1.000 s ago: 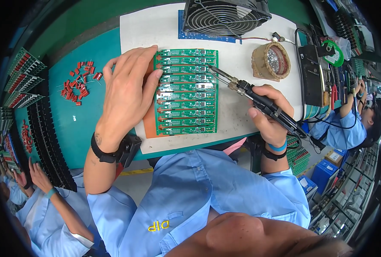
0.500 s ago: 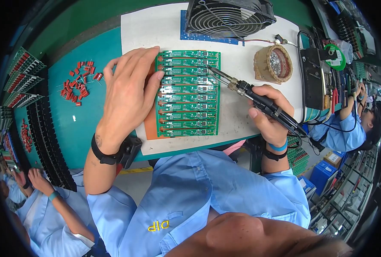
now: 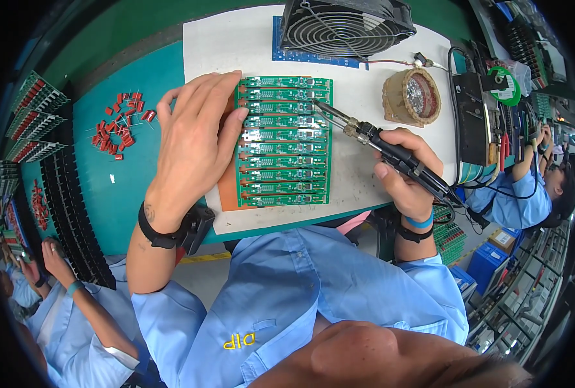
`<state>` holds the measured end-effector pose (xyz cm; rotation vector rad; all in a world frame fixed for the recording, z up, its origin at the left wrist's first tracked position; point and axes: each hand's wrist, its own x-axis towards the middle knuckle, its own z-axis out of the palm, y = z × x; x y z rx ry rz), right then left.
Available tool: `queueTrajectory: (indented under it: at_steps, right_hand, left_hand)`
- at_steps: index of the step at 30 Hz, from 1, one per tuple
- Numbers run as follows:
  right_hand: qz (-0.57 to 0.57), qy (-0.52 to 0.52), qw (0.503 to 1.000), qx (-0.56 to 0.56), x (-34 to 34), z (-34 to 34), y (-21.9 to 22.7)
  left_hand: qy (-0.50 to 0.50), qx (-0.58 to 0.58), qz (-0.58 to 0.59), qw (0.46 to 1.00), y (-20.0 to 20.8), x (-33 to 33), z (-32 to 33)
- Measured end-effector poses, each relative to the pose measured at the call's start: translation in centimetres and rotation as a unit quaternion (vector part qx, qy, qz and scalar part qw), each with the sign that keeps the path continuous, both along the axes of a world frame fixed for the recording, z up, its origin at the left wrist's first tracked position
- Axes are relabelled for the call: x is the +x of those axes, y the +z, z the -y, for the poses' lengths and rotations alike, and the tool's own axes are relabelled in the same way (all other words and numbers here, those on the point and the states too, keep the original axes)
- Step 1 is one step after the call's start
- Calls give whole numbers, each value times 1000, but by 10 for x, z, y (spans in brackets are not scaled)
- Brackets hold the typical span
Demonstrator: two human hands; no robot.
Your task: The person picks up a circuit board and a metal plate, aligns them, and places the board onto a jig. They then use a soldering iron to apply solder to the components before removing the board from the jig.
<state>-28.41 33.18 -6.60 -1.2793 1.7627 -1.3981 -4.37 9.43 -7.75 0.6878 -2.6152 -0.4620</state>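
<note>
A green panel of several narrow circuit boards (image 3: 284, 134) lies on white paper in front of me, with an orange-brown sheet (image 3: 230, 187) showing under its left side. My left hand (image 3: 197, 129) rests along the panel's left edge, fingers stretched toward the top corner and thumb touching the edge, not wrapped round it. In my right hand (image 3: 412, 169) is a black-handled soldering iron (image 3: 397, 154), slanting up to the left. Its metal tip, with a thin second prong beside it, meets the upper right part of the panel. Whether the tip touches a joint is too small to tell.
A black fan (image 3: 346, 29) stands at the back on a blue board. Right of the panel sits a round brown tub (image 3: 412, 97) holding silvery bits. Red components (image 3: 116, 126) lie loose on the green mat, beside a black rack (image 3: 74, 207). Co-workers sit on both sides.
My hands, the soldering iron and the panel look unmoved. At the lower left, a co-worker's hand and forearm have shifted slightly upward.
</note>
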Motion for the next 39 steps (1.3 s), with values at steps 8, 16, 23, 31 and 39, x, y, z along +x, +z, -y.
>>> queueTrajectory:
  at_steps: [8, 16, 23, 31, 39]
  right_hand:
    - [0, -7, 1000, 2, 2, 1, 2]
    - [-25, -38, 999, -28, 2, -14, 6]
    - [-18, -265, 958, -107, 1, -49, -31]
    - [-41, -204, 972, -111, 7, -53, -10]
    - [-49, -11, 998, -44, 14, -30, 5]
  left_hand:
    - [2, 7, 10, 1000, 2, 0, -1]
    - [-6, -8, -3, 1000, -3, 0, 1]
    - [-65, -1, -44, 997, -5, -10, 1]
    - [-98, 39, -22, 994, -3, -6, 3]
    - [-134, 68, -7, 989, 3, -2, -1]
